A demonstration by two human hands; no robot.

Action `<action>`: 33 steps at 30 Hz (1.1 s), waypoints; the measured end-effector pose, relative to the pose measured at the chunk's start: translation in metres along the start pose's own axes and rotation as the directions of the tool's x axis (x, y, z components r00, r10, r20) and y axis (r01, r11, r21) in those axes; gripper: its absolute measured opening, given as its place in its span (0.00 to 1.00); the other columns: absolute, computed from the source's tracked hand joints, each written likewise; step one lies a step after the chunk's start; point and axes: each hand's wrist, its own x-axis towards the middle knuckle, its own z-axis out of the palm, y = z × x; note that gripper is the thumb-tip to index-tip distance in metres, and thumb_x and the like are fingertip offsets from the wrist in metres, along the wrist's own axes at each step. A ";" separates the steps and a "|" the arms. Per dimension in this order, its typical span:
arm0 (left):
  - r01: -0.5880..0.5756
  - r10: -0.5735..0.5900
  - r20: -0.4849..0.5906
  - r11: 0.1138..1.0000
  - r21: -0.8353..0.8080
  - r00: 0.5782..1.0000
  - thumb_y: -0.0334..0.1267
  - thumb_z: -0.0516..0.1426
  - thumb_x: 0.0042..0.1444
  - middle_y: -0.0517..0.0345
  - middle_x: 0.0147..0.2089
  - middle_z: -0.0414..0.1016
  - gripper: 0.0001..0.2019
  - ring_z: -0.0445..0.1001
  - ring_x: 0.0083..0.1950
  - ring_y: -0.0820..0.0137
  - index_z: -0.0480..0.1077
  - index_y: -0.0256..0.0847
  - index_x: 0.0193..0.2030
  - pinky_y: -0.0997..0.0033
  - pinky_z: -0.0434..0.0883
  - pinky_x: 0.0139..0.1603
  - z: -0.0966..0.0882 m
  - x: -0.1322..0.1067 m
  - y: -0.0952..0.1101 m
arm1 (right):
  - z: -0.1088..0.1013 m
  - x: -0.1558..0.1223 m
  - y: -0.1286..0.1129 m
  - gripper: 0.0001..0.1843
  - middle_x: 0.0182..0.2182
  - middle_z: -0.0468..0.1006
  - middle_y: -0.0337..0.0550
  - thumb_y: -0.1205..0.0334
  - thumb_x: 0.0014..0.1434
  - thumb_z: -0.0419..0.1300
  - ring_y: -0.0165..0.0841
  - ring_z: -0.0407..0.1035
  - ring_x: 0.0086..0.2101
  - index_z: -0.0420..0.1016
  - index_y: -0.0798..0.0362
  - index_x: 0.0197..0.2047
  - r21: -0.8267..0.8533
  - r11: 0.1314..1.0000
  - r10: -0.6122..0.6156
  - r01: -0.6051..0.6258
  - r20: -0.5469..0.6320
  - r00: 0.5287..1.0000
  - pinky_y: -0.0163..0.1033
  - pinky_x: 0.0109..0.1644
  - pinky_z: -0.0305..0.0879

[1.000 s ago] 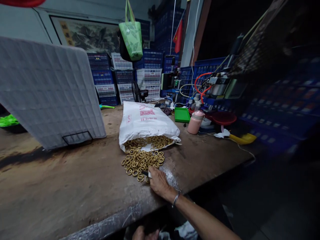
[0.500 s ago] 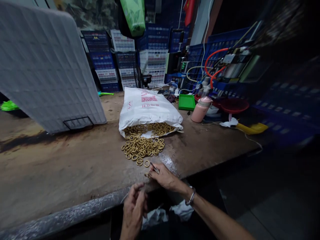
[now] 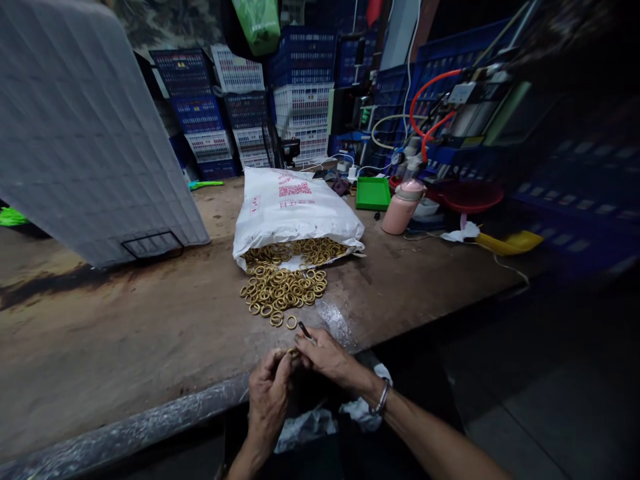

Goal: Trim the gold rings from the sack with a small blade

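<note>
Close to the table's front edge, my left hand [image 3: 270, 387] pinches a brass ring [image 3: 292, 352] between thumb and fingers. My right hand [image 3: 323, 353] meets it from the right, closed around a thin dark tool [image 3: 304, 329] whose tip sticks up past the fingers; its exact kind is hidden. Whether the right fingertips also touch the ring I cannot tell. Just beyond the hands lies a heap of brass rings [image 3: 283, 290], with one loose ring [image 3: 291, 323] nearest me. The heap spills from the open mouth of a white woven sack [image 3: 300, 213] printed in red.
A large pale panel [image 3: 100, 133] stands on the left of the table [image 3: 125, 347]. Stacked blue and white crates [image 3: 200, 113] line the back. To the right are a pink bottle [image 3: 401, 208], a green tray [image 3: 373, 193], a yellow scoop [image 3: 510, 243] and a machine with orange hoses [image 3: 430, 93].
My left hand has risen toward my right hand and now grips the brass ring that the right fingers held. The view has shifted slightly.
</note>
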 end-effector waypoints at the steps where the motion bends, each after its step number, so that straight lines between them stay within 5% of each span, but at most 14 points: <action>1: -0.026 0.026 -0.008 1.000 -0.004 1.000 0.45 0.59 0.44 0.64 0.18 0.65 0.11 0.59 0.20 0.76 0.72 0.38 0.26 0.78 0.58 0.22 0.000 0.000 0.000 | 0.000 0.000 -0.001 0.15 0.16 0.60 0.32 0.54 0.57 0.47 0.22 0.52 0.18 0.61 0.54 0.24 -0.015 1.000 0.006 -0.006 0.009 1.000 0.29 0.23 0.49; 4: -0.014 0.015 0.028 0.999 -0.053 1.000 0.45 0.59 0.45 0.63 0.19 0.67 0.11 0.59 0.19 0.77 0.71 0.38 0.25 0.79 0.58 0.22 0.002 0.001 -0.001 | 0.002 -0.001 -0.002 0.18 0.16 0.63 0.33 0.52 0.58 0.46 0.22 0.54 0.18 0.62 0.55 0.23 -0.040 0.999 0.011 -0.012 -0.006 1.000 0.29 0.23 0.50; 14: 0.302 -0.250 0.228 0.925 -0.230 0.941 0.52 0.56 0.45 0.67 0.16 0.61 0.16 0.55 0.14 0.82 0.64 0.39 0.25 0.82 0.53 0.15 0.000 0.000 -0.007 | 0.007 0.001 -0.010 0.14 0.17 0.63 0.33 0.56 0.56 0.50 0.24 0.55 0.21 0.61 0.54 0.23 -0.193 0.980 -0.075 0.051 -0.115 0.991 0.29 0.24 0.50; 33: 0.389 -0.300 0.274 0.839 -0.381 0.914 0.49 0.57 0.47 0.66 0.21 0.64 0.14 0.57 0.16 0.83 0.63 0.39 0.29 0.83 0.52 0.16 -0.001 -0.005 -0.004 | 0.008 0.001 -0.003 0.14 0.19 0.66 0.35 0.58 0.58 0.46 0.25 0.60 0.22 0.63 0.54 0.25 -0.133 0.988 -0.089 0.073 -0.118 0.989 0.30 0.27 0.55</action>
